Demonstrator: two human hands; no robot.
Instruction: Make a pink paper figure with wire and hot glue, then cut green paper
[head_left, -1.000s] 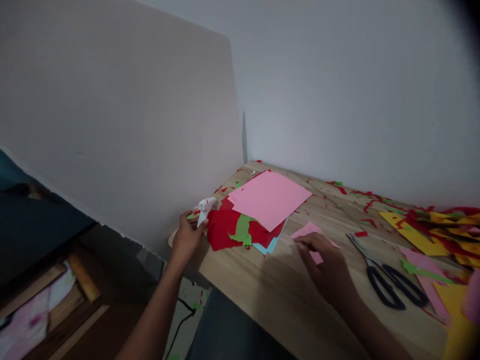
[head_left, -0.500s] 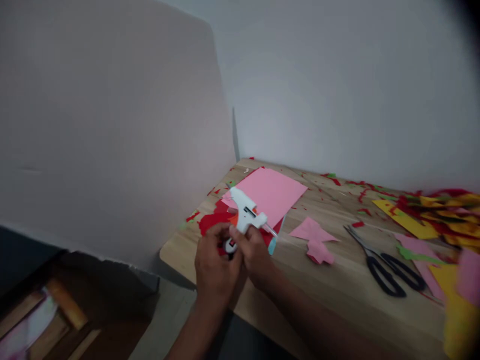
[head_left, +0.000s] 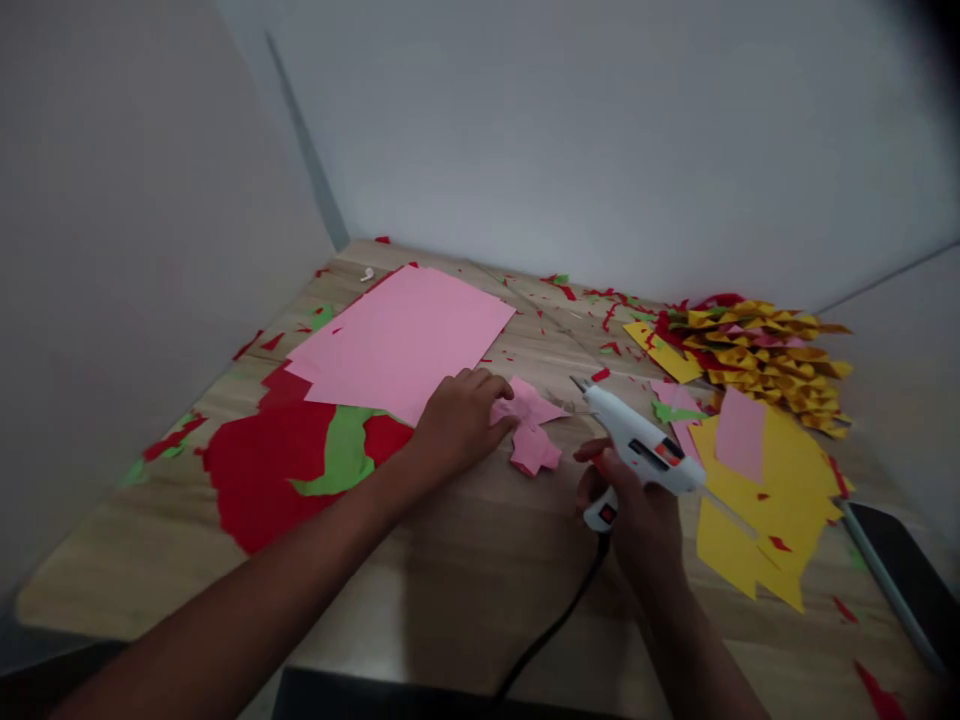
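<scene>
The fingers of the right hand (head_left: 645,510) are wrapped around the handle of a white glue gun (head_left: 637,435), its nozzle pointed away and leftward; the fingers of the left hand (head_left: 461,420) are curved over the left edge of a pink paper cutout (head_left: 531,412), though whether it is pinched cannot be told; the cutout is set on the bench (head_left: 127,570) between the two hands; a black cord (head_left: 551,632) is hung from the gun's handle; a clear stick (head_left: 733,512) is held in its rear; beyond the left hand, pink sheets (head_left: 412,340) are stacked near red paper (head_left: 262,480), overlaid by a green piece (head_left: 346,450); to the right, yellow paper (head_left: 799,490) is spread before a heap of folded yellow strips (head_left: 784,365).
</scene>
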